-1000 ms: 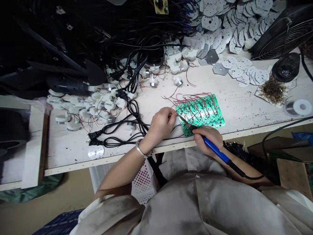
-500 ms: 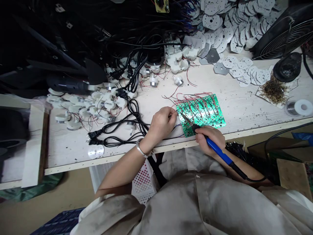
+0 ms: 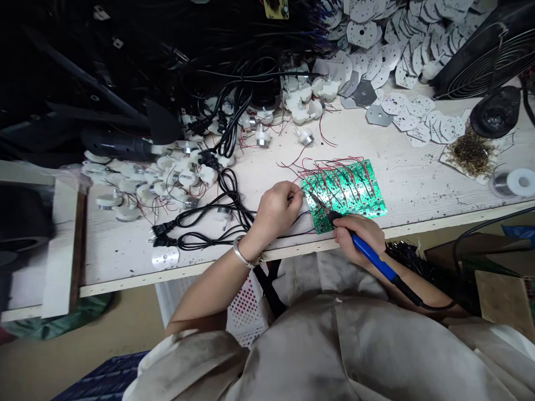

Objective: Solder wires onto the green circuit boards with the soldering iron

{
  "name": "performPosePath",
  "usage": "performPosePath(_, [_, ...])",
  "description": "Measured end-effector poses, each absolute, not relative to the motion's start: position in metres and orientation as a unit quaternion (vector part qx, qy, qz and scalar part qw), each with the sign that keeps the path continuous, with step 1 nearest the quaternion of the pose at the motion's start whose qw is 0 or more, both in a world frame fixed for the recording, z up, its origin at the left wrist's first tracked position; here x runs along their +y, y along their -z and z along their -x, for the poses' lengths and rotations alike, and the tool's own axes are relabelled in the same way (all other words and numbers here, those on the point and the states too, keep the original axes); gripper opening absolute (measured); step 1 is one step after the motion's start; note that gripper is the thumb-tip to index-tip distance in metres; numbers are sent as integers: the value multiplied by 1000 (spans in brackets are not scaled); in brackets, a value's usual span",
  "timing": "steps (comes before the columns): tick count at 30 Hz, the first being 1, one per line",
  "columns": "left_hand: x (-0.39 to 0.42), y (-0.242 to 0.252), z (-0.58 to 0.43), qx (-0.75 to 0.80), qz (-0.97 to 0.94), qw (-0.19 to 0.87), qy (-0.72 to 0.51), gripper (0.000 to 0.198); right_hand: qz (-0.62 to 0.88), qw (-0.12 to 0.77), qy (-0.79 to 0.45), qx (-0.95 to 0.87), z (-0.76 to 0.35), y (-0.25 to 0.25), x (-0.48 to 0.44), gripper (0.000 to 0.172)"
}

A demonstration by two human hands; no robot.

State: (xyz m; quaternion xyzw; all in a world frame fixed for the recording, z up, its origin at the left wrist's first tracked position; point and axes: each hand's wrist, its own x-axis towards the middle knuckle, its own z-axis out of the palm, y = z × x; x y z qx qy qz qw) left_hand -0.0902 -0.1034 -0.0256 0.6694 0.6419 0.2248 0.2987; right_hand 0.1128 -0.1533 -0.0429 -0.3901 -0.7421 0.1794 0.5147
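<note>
A green circuit board [image 3: 376, 209] lies near the table's front edge, with red and black wires [image 3: 353, 181] spread over it. My right hand [image 3: 359, 238] is closed around the blue handle of a soldering iron [image 3: 370, 253], whose tip points at the board's left part. Beside the board's left edge, my left hand [image 3: 279, 207] is pinched, thumb against fingers; what it holds is too small to make out. Black power cables [image 3: 209, 241] run along the table to the left, passing behind and beneath my left wrist.
White motor parts [image 3: 184, 172] lie at the left and back. Grey plates [image 3: 363, 33] are heaped at the back right, near a black fan [image 3: 485, 67]. A solder spool [image 3: 520, 182] and a black dish [image 3: 495, 114] stand at the right.
The view has shifted very slightly. Both hands, the soldering iron and the board look otherwise the same.
</note>
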Motion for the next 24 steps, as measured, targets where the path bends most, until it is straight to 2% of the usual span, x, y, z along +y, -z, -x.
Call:
performPosePath(13, [-103, 27, 86, 663, -643, 302, -236, 14, 383, 471, -185, -773, -113, 34, -146, 25])
performPosePath(21, [-103, 24, 84, 678, -658, 247, -216, 15, 391, 491, -173, -759, -111, 37, -148, 25])
performPosePath(24, [-102, 28, 84, 682, -648, 261, -215, 16, 395, 488, -179, -758, -111, 38, -148, 25])
